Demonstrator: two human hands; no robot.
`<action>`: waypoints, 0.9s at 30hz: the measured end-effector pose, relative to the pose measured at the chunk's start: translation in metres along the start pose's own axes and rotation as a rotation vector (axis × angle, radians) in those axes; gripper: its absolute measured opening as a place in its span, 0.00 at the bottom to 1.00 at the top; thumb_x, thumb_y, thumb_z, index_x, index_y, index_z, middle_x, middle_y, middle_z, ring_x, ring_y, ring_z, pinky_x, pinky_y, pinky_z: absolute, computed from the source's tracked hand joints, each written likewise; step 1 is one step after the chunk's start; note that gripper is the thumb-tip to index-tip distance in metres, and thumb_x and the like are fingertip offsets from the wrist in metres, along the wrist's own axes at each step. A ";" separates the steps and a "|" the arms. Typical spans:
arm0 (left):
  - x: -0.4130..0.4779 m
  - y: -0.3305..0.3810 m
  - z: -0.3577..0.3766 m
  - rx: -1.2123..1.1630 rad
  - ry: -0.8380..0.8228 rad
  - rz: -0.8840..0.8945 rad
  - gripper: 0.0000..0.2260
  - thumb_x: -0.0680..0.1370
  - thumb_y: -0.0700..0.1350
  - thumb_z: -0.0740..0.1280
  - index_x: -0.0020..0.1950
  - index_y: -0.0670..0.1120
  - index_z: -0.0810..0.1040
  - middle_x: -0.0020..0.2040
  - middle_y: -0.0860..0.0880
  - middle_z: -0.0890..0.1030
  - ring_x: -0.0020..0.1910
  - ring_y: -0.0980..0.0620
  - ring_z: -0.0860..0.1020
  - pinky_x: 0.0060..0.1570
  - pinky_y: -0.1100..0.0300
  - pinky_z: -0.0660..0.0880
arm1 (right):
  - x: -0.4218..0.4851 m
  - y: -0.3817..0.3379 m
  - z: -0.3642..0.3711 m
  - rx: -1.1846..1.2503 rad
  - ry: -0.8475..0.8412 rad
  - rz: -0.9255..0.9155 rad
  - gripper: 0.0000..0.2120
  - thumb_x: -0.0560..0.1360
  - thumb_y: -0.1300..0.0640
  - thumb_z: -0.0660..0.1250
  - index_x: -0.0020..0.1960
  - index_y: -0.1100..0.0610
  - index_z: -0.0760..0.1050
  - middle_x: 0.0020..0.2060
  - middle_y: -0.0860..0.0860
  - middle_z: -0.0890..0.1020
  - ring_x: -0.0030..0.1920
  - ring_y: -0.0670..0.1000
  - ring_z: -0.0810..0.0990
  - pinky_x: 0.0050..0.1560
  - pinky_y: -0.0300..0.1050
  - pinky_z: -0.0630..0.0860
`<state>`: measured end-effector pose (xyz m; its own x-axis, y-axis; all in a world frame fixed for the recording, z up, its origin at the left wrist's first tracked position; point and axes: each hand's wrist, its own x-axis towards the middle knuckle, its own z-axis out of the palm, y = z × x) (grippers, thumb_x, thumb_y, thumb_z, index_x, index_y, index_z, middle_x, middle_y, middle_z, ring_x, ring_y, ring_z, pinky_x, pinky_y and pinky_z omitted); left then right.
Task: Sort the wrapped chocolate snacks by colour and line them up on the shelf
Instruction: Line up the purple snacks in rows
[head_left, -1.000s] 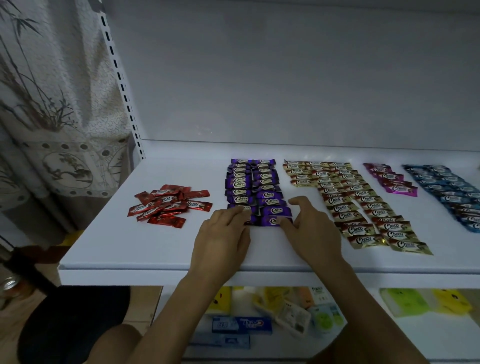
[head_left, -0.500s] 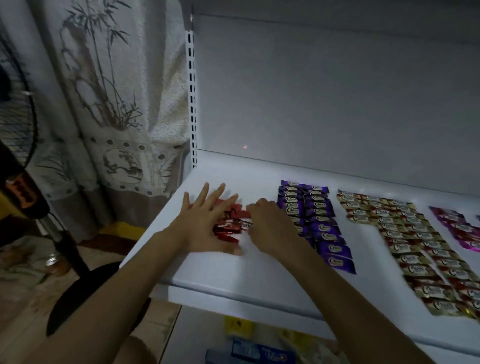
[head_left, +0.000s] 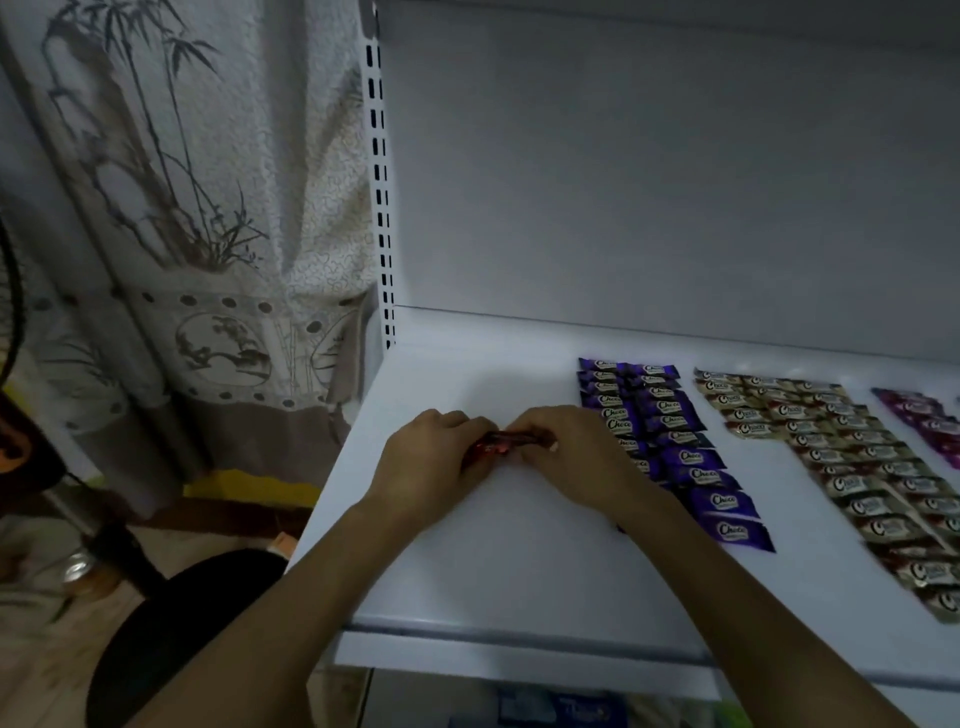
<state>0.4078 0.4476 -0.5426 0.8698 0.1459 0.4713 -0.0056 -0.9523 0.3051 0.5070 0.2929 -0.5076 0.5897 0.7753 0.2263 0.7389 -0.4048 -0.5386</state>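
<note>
- Hands: our left hand (head_left: 431, 460) and our right hand (head_left: 569, 457) lay close together on the white shelf (head_left: 467, 582), nearer its left edge than its right and about midway between back and front.
- We had the fingers of both hands curled in around the red snacks (head_left: 500, 442), the left clamped on the left end of the bunch and the right on the right end.
- Only a narrow strip of red wrapper showed between our knuckles; how many pieces we held, we could not tell.
- Just to the right of our right hand, the purple snacks (head_left: 675, 452) ran in two columns from the back of the shelf toward the front edge, and our right wrist covered part of the inner column.
- Farther right, the gold snacks (head_left: 857, 467) lay in longer rows that reached close to the front edge.
- Beyond them, at the shelf's right side, a few magenta snacks (head_left: 924, 421) were cut off by the frame.
- Past the left edge we saw a slotted upright (head_left: 382, 208) at the back left corner and a bamboo-print curtain (head_left: 156, 208).
</note>
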 end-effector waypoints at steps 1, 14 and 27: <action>0.001 -0.001 -0.001 -0.001 0.017 -0.004 0.12 0.77 0.53 0.66 0.58 0.52 0.80 0.45 0.51 0.82 0.43 0.47 0.78 0.40 0.56 0.73 | 0.001 -0.001 0.000 0.032 0.005 0.006 0.09 0.75 0.60 0.67 0.53 0.53 0.82 0.46 0.47 0.84 0.46 0.45 0.80 0.49 0.40 0.75; 0.007 -0.012 0.001 -0.043 0.008 -0.108 0.13 0.78 0.58 0.62 0.58 0.54 0.77 0.45 0.53 0.80 0.43 0.51 0.78 0.38 0.62 0.63 | 0.015 -0.002 -0.024 0.209 0.038 0.289 0.10 0.80 0.56 0.59 0.51 0.60 0.78 0.40 0.51 0.82 0.39 0.49 0.78 0.41 0.41 0.74; 0.009 -0.015 -0.006 -0.518 0.155 -0.402 0.06 0.77 0.52 0.67 0.42 0.62 0.75 0.33 0.53 0.80 0.34 0.52 0.79 0.36 0.55 0.77 | 0.045 0.024 -0.004 -0.061 0.090 0.279 0.14 0.77 0.62 0.63 0.62 0.57 0.77 0.55 0.53 0.81 0.53 0.49 0.78 0.51 0.34 0.71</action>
<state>0.4130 0.4652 -0.5381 0.7730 0.5359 0.3394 0.0344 -0.5696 0.8212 0.5524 0.3163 -0.5066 0.7973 0.5848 0.1494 0.5611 -0.6267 -0.5407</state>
